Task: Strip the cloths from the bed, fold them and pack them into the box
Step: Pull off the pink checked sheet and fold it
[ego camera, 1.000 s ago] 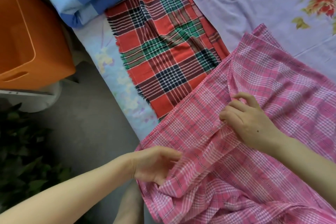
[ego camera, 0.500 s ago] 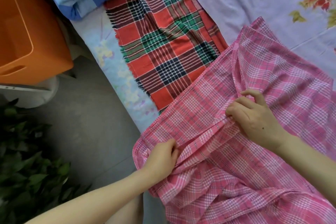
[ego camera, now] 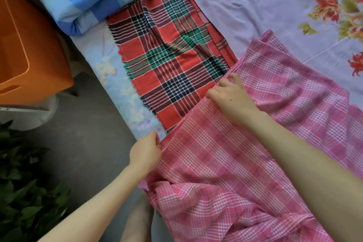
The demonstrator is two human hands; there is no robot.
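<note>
Pink-checked, the cloth [ego camera: 245, 163] lies spread over the near side of the bed [ego camera: 265, 6], its upper left edge just overlapping the red plaid [ego camera: 169, 55]. The left hand [ego camera: 145, 153] pinches that edge at the bedside, and the right hand [ego camera: 231, 98], farther along the same edge, has its grip curled onto the fabric. The orange box [ego camera: 29, 55] stands at the left, off the bed.

I see my left hand [ego camera: 145, 153] and right hand [ego camera: 231, 97] pinching the pink plaid cloth's [ego camera: 225, 163] edge, which overlaps the red plaid cloth [ego camera: 167, 53] on the bed [ego camera: 265, 6].
</note>
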